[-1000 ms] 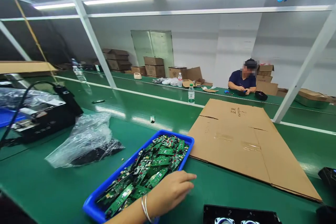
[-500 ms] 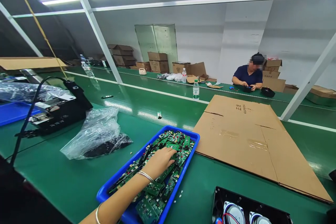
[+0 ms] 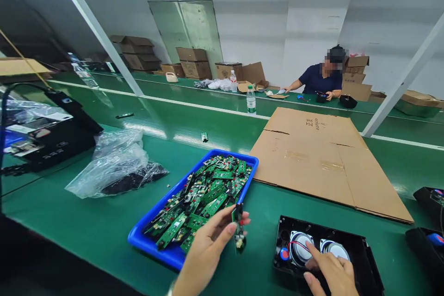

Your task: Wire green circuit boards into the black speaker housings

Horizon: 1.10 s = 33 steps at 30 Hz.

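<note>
My left hand pinches a small green circuit board upright, between the near right edge of the blue tray and a black speaker housing. Many similar boards lie heaped in the tray. Two round speakers sit in the housing, along with a red wire and a blue-and-red connector or plug. Over the housing is my right hand, its index finger stretched toward the left speaker and its wire, thumb apart. Whether the fingertip touches the wire is unclear. I see nothing held in it.
Beyond the tray lies a flattened cardboard sheet. A plastic bag and a black device are at left. More black housings stand at the right edge. A person sits at the far bench, near a water bottle.
My left hand has come out of the tray toward me, now with a circuit board. My right hand has appeared over the speaker housing. The view has tilted down and shifted right.
</note>
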Motion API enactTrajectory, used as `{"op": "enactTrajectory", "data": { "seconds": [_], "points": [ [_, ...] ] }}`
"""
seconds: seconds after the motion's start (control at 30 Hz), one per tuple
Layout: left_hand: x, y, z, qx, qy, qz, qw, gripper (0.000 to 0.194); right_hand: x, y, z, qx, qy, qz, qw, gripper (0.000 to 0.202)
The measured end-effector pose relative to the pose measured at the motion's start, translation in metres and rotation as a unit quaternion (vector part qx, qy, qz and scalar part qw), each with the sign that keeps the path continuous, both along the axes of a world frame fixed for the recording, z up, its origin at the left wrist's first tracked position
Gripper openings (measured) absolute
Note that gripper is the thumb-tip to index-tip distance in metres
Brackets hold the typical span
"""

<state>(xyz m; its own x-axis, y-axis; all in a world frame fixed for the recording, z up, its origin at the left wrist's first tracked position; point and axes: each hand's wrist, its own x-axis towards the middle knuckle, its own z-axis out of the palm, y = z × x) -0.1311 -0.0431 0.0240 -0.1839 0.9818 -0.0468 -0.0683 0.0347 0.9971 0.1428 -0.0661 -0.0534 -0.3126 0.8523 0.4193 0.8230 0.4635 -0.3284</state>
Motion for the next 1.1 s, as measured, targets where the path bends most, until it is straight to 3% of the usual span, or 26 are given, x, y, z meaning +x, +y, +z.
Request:
{"op": "enactTrajectory", "data": {
  "seconds": [0.1, 0.23, 0.37, 0.47, 0.57, 0.67, 0.77, 0.93, 1.1],
  "points": [
    [0.026, -0.009, -0.011, -0.084, -0.206, 0.029, 0.974, 0.052, -0.008, 0.006, 0.012, -0.007, 0.003, 0.052, 0.999, 0.059],
    [0.046, -0.012, -0.020, -0.144, -0.302, 0.027, 0.942, 0.051, -0.024, 0.007, 0.033, -0.037, 0.176, -0.003, 0.984, 0.046],
    [0.055, -0.016, -0.022, -0.158, -0.309, -0.010, 0.938, 0.049, -0.038, 0.002, 0.046, -0.112, 0.409, -0.031, 0.905, 0.026],
    [0.058, -0.020, -0.020, -0.145, -0.294, -0.023, 0.944, 0.049, -0.044, -0.002, 0.050, -0.164, 0.487, -0.022, 0.857, 0.026],
    [0.061, -0.025, -0.019, -0.122, -0.259, -0.045, 0.957, 0.048, -0.049, -0.005, 0.052, -0.152, 0.451, 0.006, 0.879, 0.025],
    [0.062, -0.029, -0.020, -0.089, -0.217, -0.075, 0.969, 0.044, -0.052, -0.007, 0.052, -0.065, 0.358, 0.028, 0.931, 0.021],
    [0.065, -0.032, -0.021, -0.052, -0.172, -0.102, 0.978, 0.040, -0.055, -0.009, 0.050, -0.008, 0.294, 0.038, 0.955, 0.018],
    [0.070, -0.037, -0.022, 0.002, -0.115, -0.123, 0.986, 0.029, -0.059, -0.012, 0.048, 0.000, 0.277, 0.036, 0.960, 0.019],
    [0.071, -0.042, -0.024, 0.121, 0.003, -0.144, 0.982, 0.029, -0.060, -0.014, 0.048, -0.082, 0.336, 0.005, 0.938, 0.031]
  ]
}}
